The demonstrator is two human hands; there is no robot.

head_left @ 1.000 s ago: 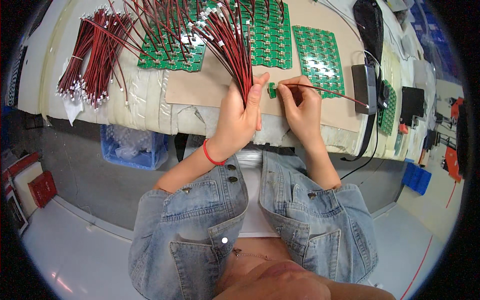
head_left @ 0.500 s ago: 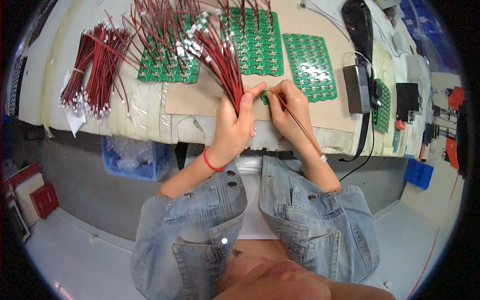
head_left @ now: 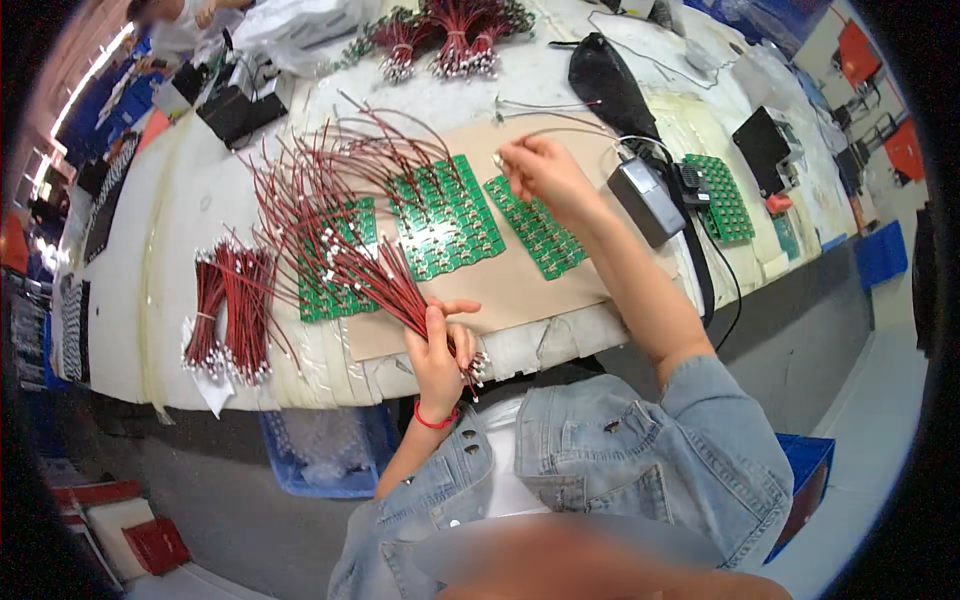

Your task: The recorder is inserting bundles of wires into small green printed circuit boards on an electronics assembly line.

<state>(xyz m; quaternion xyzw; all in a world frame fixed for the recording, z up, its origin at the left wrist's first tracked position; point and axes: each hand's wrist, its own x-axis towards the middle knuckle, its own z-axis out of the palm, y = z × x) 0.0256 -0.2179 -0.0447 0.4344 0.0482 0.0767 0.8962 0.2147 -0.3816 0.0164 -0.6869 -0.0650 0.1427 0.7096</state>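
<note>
My left hand (head_left: 437, 358) is closed around a bundle of thin red-and-black wires (head_left: 385, 280) with white plug ends, its index finger stretched out to the right. Farther off, my right hand (head_left: 548, 178) is raised over the right-hand green circuit board panel (head_left: 540, 235). Its fingertips pinch a wire (head_left: 560, 130) that trails to the right, with a small pale tip showing at the fingers. Two more green panels, the middle one (head_left: 450, 220) and the left one (head_left: 335, 295), lie beside it with many wires standing up from them.
Tied wire bundles (head_left: 235, 310) lie at the left, and more bundles (head_left: 455, 45) at the back. A black power adapter (head_left: 648, 200) and another green panel (head_left: 722, 200) are on the right. A small board with a wire (head_left: 545, 105) lies beyond the brown sheet (head_left: 500, 310). A blue bin (head_left: 325, 490) stands below the table edge.
My right hand has moved away from the left, out over the right-hand panel. The small green board between its fingers no longer shows. The view has shifted, bringing the table's far side in.
</note>
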